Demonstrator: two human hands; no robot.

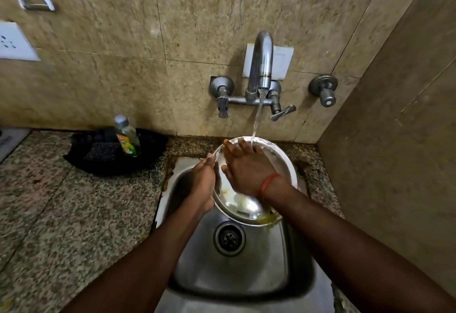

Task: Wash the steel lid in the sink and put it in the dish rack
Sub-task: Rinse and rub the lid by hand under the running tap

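A round steel lid (pixel 283 162) is held tilted over the steel sink (pixel 246 268), under the running tap (pixel 261 60). Yellow food residue clings to its lower inside edge. My left hand (pixel 203 184) grips the lid's left rim. My right hand (pixel 246 167), with a red thread on the wrist, lies flat with spread fingers on the lid's inner face. The water stream lands at the fingertips near the top rim. No dish rack is in view.
A dish soap bottle (pixel 126 137) and a dark scrubber (pixel 103 152) sit in a black holder on the granite counter (pixel 61 201) left of the sink. Tap handles (pixel 281 112) stick out from the tiled wall. A side wall stands close on the right.
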